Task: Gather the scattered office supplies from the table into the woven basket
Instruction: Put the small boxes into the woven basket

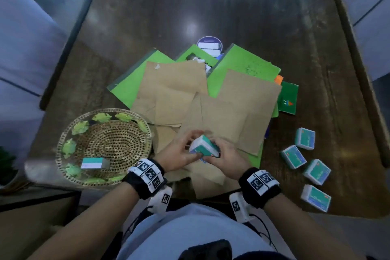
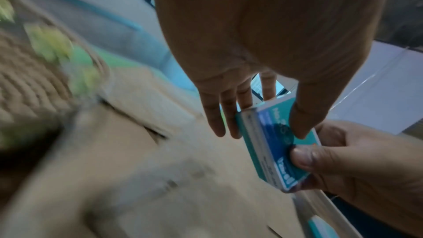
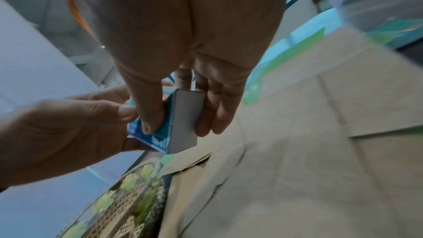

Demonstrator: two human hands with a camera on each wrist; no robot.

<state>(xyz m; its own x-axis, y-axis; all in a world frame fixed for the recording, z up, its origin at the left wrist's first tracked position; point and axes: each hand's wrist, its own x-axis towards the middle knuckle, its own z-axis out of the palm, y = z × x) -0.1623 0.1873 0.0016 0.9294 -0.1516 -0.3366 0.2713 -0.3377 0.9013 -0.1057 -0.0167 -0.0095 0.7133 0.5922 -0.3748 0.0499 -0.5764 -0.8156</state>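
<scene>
Head view: left hand (image 1: 176, 155) and right hand (image 1: 224, 157) both grip one teal box (image 1: 203, 146), fingers pinching.

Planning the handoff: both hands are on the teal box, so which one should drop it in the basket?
Left. The left hand sits between the teal box and the woven basket; the right hand would probably have to cross over.

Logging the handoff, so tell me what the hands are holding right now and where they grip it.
Both hands hold one small teal box above the brown envelopes: the left hand pinches its left end, the right hand its right end.
</scene>
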